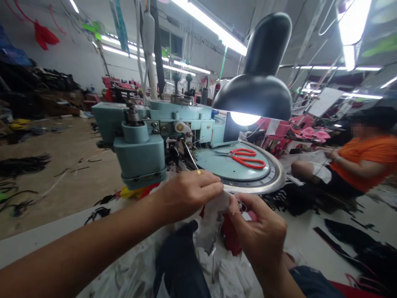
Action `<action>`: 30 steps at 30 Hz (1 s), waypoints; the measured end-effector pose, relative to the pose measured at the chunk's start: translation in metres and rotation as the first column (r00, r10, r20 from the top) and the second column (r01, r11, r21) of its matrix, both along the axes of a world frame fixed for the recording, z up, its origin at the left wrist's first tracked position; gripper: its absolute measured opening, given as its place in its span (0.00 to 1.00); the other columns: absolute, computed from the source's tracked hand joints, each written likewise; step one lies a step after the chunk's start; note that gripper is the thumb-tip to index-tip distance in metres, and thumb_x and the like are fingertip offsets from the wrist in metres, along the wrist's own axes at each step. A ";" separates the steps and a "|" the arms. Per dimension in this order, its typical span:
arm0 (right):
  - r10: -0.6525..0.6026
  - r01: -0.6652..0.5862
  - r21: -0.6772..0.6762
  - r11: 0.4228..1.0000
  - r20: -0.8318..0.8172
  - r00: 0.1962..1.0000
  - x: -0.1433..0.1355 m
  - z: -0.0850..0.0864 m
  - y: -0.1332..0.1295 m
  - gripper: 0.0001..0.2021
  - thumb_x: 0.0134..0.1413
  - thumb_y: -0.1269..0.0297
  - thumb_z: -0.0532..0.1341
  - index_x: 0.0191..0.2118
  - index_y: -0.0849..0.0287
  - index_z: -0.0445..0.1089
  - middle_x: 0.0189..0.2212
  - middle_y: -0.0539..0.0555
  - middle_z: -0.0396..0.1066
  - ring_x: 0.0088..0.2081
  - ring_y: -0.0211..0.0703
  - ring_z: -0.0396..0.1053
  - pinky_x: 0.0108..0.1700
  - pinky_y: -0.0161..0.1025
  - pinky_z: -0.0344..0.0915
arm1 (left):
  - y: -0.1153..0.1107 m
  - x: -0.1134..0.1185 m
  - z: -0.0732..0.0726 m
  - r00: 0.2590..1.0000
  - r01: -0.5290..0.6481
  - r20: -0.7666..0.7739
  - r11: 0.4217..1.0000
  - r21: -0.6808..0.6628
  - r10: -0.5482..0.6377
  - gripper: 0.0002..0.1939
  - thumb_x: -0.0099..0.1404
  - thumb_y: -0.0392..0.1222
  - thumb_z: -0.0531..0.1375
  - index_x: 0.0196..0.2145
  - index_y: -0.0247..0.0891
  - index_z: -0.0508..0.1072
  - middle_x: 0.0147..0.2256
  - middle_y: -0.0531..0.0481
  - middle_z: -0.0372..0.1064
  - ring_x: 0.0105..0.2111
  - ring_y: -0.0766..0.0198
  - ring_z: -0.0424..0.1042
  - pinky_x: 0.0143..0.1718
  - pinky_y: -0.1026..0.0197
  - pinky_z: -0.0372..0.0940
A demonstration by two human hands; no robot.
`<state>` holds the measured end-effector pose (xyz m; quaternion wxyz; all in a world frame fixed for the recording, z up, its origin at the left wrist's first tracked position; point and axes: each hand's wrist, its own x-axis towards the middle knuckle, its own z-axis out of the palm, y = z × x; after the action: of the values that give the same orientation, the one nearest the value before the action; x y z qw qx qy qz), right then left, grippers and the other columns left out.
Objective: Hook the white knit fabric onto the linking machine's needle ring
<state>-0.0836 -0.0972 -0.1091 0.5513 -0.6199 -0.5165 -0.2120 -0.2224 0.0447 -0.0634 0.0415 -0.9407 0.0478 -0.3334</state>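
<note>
Littered floor (71, 136). At near rim of dial (214, 167), right hand (263, 225) pinches cloth (209, 223); left hand (189, 192) curls fingers there, grip unclear. Seemingly mid-work; remainder unclear.

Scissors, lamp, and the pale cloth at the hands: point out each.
Scissors (235, 157): head view, red handle just beside the pivot.
Lamp (254, 93): head view, middle of the black shade.
Pale cloth (211, 221): head view, middle of its hanging part.
</note>
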 end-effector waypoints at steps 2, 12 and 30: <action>0.003 -0.003 -0.003 1.000 -0.015 1.000 0.000 0.000 -0.001 0.02 0.55 0.68 0.65 0.33 0.57 0.76 0.25 0.46 0.76 0.24 0.35 0.71 0.32 0.32 0.68 | -0.001 0.001 0.005 1.000 0.002 -0.013 0.998 -0.065 -0.003 0.11 0.69 0.35 0.55 0.40 0.37 0.78 0.40 0.41 0.78 0.41 0.58 0.76 0.45 0.59 0.71; -0.032 0.030 -0.025 0.999 -0.053 0.998 -0.002 0.003 -0.001 0.03 0.55 0.66 0.65 0.32 0.57 0.76 0.24 0.46 0.75 0.22 0.35 0.69 0.29 0.32 0.66 | 0.006 0.027 0.043 0.958 -0.128 -0.279 0.966 -0.225 0.062 0.08 0.63 0.32 0.61 0.30 0.36 0.80 0.31 0.47 0.78 0.32 0.61 0.75 0.36 0.63 0.66; -0.016 0.016 -0.001 1.000 -0.049 0.999 0.001 -0.001 -0.001 0.03 0.55 0.67 0.65 0.31 0.56 0.75 0.22 0.43 0.73 0.22 0.32 0.67 0.30 0.30 0.64 | 0.008 0.026 0.037 0.966 -0.073 -0.258 0.967 -0.242 0.009 0.07 0.65 0.31 0.60 0.31 0.35 0.79 0.32 0.49 0.77 0.33 0.66 0.74 0.37 0.67 0.66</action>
<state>-0.0830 -0.0980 -0.1104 0.5617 -0.6292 -0.4981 -0.2010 -0.1965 0.0523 -0.0261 -0.0767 -0.9741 -0.0093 -0.2123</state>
